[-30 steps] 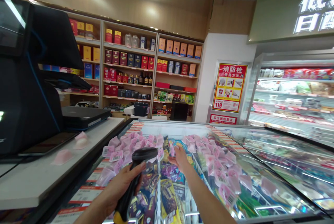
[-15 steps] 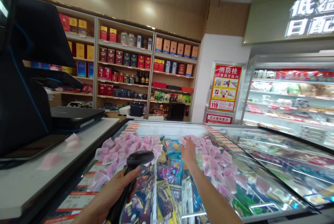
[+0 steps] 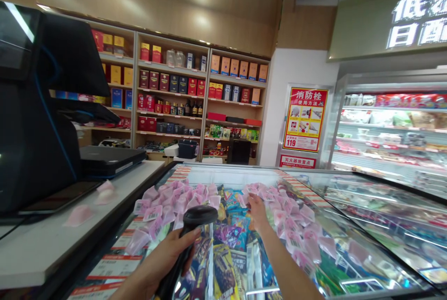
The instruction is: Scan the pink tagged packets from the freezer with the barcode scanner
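Pink cups (image 3: 181, 197) lay in piles toward the freezer's (image 3: 223, 168) left and right edges. The left hand (image 3: 174, 251) gripped a scanner (image 3: 199, 216); the right hand (image 3: 257, 209), fingers narrowed, was at the right pile (image 3: 293, 238), its hold unclear.

— How does the left forearm (image 3: 142, 276) look, please?
— It is bare and slender, and the right forearm (image 3: 284, 260) is the same.
— And the left hand (image 3: 174, 249)?
— Bare also, like the right hand (image 3: 257, 211).
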